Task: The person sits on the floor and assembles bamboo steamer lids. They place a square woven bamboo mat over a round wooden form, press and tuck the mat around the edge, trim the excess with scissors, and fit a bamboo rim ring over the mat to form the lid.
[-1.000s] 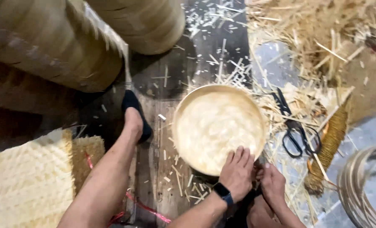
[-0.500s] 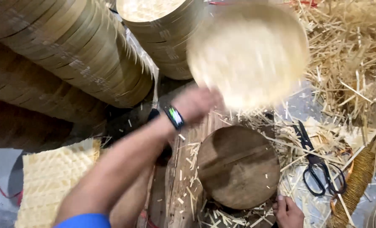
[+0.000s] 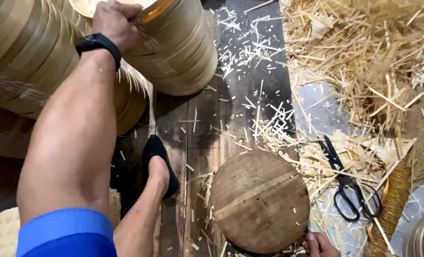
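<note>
The stack of round bamboo trays (image 3: 183,52) lies on its side at the far left of the scene, its open end turned up toward the camera, and a second, longer stack (image 3: 36,52) lies just beside it further left. The top tray (image 3: 86,5) sits at the mouth of the nearer stack, with only a pale sliver of its woven face showing at the top edge of the view. Judging by how things lie, this tray is already seated on the stack, and the round wooden block (image 3: 260,201) in the near middle stands bare, with nothing on it to be worked.

A heap of bamboo strips and offcuts (image 3: 364,52) fills the far right, thinning into scattered slivers across the dark plank floor (image 3: 200,133). Black scissors (image 3: 347,190) lie on the scraps just right of the block, near a woven handle (image 3: 397,200) at the right edge. A foot in a black sock (image 3: 160,164) rests on the planks left of the block.

The left hand (image 3: 119,21), a black band at its wrist, lies over the rim of the top tray, fingers bent and close together, pressing on the rim rather than gripping it. The right hand (image 3: 320,245) shows only at the bottom edge, touching the near side of the block; whether its fingers are apart or together cannot be told.
</note>
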